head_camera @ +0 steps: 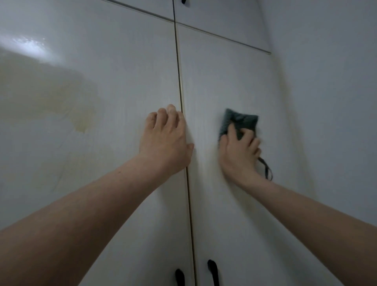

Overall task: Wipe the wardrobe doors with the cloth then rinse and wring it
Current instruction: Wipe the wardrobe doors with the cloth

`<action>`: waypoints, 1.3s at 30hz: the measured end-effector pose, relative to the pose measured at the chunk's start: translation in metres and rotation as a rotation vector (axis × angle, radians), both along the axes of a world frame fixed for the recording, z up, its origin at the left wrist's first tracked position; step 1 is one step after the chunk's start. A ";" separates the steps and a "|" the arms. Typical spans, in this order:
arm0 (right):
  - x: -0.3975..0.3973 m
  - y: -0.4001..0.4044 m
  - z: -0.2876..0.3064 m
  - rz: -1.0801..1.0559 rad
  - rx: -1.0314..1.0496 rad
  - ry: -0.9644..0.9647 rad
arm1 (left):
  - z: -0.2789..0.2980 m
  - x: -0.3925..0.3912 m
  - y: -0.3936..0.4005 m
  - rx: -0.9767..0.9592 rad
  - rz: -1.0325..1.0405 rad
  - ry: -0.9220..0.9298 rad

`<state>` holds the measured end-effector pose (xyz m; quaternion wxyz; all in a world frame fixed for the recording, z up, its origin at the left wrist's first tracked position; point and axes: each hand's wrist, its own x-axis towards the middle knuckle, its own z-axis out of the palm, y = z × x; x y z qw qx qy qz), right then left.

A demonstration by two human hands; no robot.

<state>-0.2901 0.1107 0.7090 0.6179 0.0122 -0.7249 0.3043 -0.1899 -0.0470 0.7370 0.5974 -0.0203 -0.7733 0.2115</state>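
Head view, looking up along white wardrobe fronts. No containers in sight; all doors are shut, contents hidden.

Left door (102,85), glossy, shows a bright glare patch top left and a yellowish reflection or stain across its left half, cannot tell which. Right door (234,81) meets it at a thin vertical seam (180,91) running the full height. Above both, two upper cabinet doors (220,18) sit behind a dark horizontal gap. Plain wall (326,81) just to the right of the right door.

Left hand (167,138) lies on the left door right at the seam, fingers curled at the tips, thumb crossing over onto the right door; grasps nothing, just pressed to the panel. Right hand (238,151) is on the right door, fingers spread and pressing the cloth (242,122) flat to the panel, motion blur around it. Both forearms are bare, reaching in from the near bottom corners.

Cloth is dark grey-green, folded to a rough rectangle, mostly above the fingers, at mid height of the right door, near the seam but apart from it. Long axis roughly vertical, tilted slightly. A thin hanging loop (267,169) dangles below the wrist, pointing down.

Two black handles at bottom: left handle (179,276), right handle (213,271), either side of the seam. Another black handle (183,1) barely shows at top edge.
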 end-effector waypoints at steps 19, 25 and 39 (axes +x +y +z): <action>-0.018 0.046 -0.051 -0.015 -0.019 -0.068 | -0.014 -0.004 0.009 0.013 -0.004 -0.034; 0.002 0.018 -0.090 -0.038 0.435 0.123 | -0.019 -0.003 0.010 -0.004 -0.005 -0.034; 0.024 -0.005 -0.118 0.073 0.363 0.061 | -0.063 0.004 -0.007 -0.095 0.007 -0.042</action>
